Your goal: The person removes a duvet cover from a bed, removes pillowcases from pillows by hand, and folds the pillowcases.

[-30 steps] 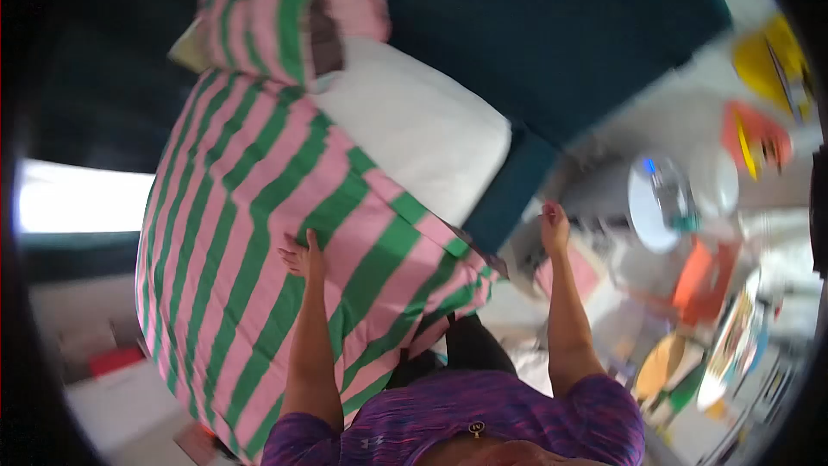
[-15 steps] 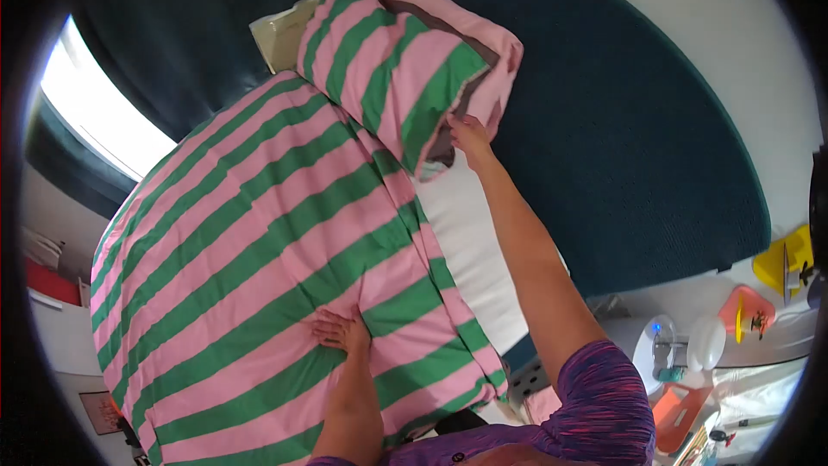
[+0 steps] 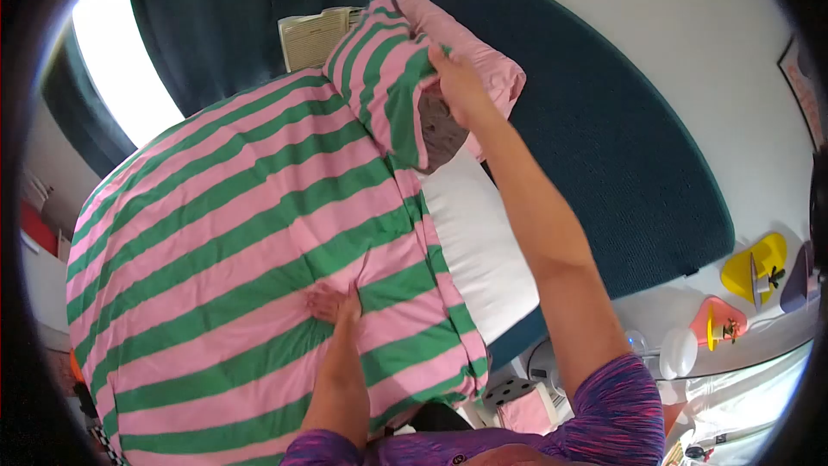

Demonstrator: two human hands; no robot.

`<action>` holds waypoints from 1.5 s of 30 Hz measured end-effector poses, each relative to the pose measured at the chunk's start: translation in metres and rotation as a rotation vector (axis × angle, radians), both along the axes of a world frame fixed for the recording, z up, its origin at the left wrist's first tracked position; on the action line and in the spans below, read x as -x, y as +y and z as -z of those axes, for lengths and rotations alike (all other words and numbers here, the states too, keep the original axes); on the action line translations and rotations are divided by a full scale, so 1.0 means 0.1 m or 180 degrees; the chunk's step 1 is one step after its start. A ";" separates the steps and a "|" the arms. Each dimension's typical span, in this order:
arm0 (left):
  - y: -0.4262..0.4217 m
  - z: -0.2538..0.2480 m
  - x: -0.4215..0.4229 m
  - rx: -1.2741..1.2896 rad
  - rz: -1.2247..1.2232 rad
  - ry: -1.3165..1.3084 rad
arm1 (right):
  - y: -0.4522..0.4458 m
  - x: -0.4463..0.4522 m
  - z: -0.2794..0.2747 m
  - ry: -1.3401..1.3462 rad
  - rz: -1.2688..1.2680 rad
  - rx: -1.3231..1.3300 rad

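Observation:
Pink and green stripes cover the wide duvet (image 3: 233,207) on the bed. My left hand (image 3: 334,304) presses on it, fingers stretched out, and the fabric creases around the palm. Near the headboard, my right hand (image 3: 461,91) grips the upper edge of a pillow (image 3: 379,69) with the same stripes. That corner is folded up, and a grey-brown patch (image 3: 442,129) shows beneath it. Behind lies a plain pink pillow (image 3: 470,43), partly covered by the striped one and my hand. White bedding (image 3: 479,237) is exposed between the duvet's edge and my right arm.
A dark teal headboard (image 3: 621,155) curves along the right. Dark curtains (image 3: 233,26) hang by a bright window at upper left, near a beige slatted piece (image 3: 315,39). Yellow (image 3: 750,272) and pink wall shelves (image 3: 716,321) stand out at lower right.
My right hand has lifted the striped pillow's near corner up and back, exposing more grey-brown underneath. My left hand stays pressed on the duvet. The view has shifted slightly.

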State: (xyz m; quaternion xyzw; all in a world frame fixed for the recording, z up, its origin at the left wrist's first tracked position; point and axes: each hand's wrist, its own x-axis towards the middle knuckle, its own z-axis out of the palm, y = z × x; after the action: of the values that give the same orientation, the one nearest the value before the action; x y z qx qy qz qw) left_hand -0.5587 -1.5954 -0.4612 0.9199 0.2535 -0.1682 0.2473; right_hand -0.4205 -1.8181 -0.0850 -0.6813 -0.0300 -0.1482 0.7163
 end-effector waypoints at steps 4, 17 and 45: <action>0.21 -0.96 0.11 0.0826 0.0210 -0.2136 | 0.61 0.91 -0.85 -0.0751 0.0335 0.0924; 1.61 -3.30 1.73 0.0352 0.2867 -0.2531 | 1.57 3.81 -0.64 -0.0322 0.0328 -0.0256; 1.89 -5.06 3.25 0.2259 0.4132 -0.3615 | 2.48 5.05 -1.06 0.0015 -0.1452 0.3531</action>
State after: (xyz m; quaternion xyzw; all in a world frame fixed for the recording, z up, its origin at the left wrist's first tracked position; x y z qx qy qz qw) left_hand -0.8838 -1.4059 0.0449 0.6964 -0.5356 0.1340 0.4584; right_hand -0.9256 -1.5703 0.0215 -0.9301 -0.2468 0.0486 0.2676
